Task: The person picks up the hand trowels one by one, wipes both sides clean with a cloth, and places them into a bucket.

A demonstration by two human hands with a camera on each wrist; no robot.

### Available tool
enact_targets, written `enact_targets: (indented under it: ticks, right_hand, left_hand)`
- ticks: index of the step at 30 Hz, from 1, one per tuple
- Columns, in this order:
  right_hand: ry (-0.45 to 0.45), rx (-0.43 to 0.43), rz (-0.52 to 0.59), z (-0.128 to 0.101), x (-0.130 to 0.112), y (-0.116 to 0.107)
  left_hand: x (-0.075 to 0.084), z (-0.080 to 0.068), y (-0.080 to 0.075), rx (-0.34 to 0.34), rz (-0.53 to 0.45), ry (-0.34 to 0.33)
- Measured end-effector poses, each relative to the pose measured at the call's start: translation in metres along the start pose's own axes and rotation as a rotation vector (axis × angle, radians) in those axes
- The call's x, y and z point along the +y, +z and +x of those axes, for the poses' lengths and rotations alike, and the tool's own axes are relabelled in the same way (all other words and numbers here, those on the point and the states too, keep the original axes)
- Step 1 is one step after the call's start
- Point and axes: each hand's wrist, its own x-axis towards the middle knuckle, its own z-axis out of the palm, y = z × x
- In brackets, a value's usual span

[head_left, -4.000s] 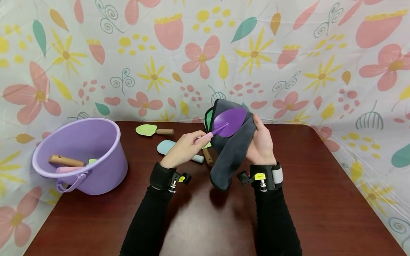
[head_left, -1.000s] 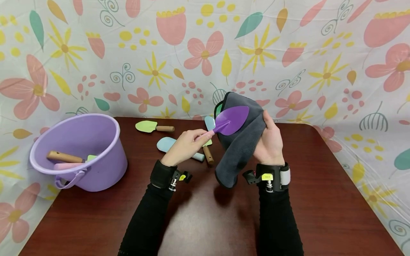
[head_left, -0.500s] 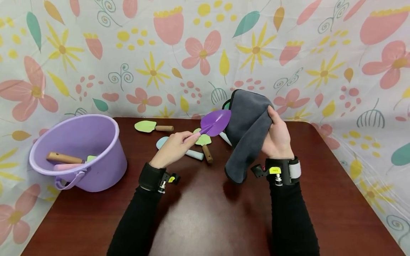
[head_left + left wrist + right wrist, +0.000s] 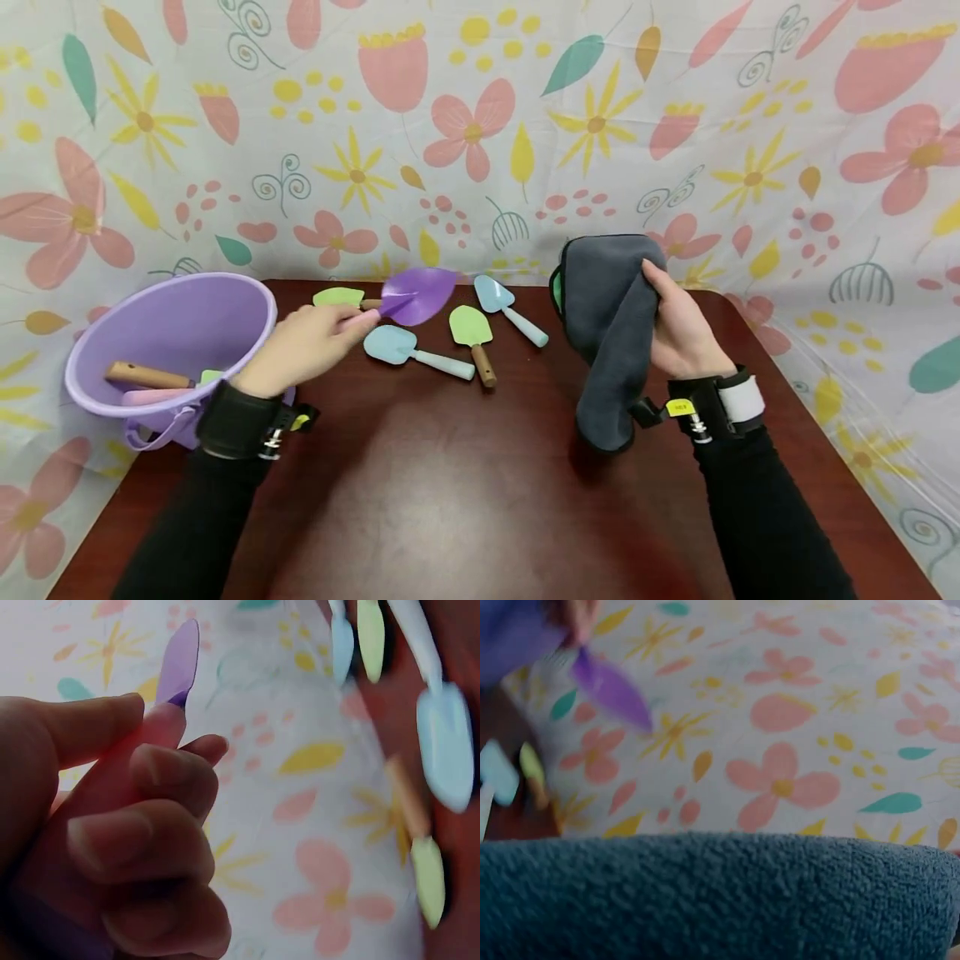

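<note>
Four trowels [image 4: 471, 335] on table [image 4: 480, 483], bucket [image 4: 172, 333] left

brown table [image 4: 465, 500], 4 trowels [image 4: 471, 327], purple bucket [image 4: 172, 333]

Dark red-brown table [image 4: 465, 492] backed by a floral cloth backdrop [image 4: 480, 125]. Lilac bucket [image 4: 176, 333] at the table's left edge, with a wooden-handled tool [image 4: 142, 377] and something pink inside. Four small trowels lie near the back: green one [image 4: 339, 297], blue one [image 4: 408, 350], green one with wooden handle [image 4: 474, 332], and another blue one [image 4: 504, 305].
</note>
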Motion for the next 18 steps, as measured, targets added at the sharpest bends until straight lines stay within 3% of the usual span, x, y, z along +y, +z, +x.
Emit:
enact_targets:
  ticks: [6,10,14,18]
  right_hand:
    - [0.103,0.155,-0.296,-0.004,-0.013,-0.006]
    - [0.139,0.221,-0.447,-0.007,-0.016,-0.016]
    - [0.100,0.295,-0.674,-0.011,-0.014,-0.034]
    - [0.003,0.351,-0.997,-0.013,-0.006,-0.053]
  left_hand:
    - [-0.020,-0.029,-0.054,-0.014,0.113,-0.095]
    - [-0.041,-0.046,-0.083,-0.021,0.141,-0.140]
    - [-0.065,-0.060,-0.105,-0.053,0.182,-0.187]
    - [-0.091,-0.076,-0.122,-0.115,0.211,-0.252]
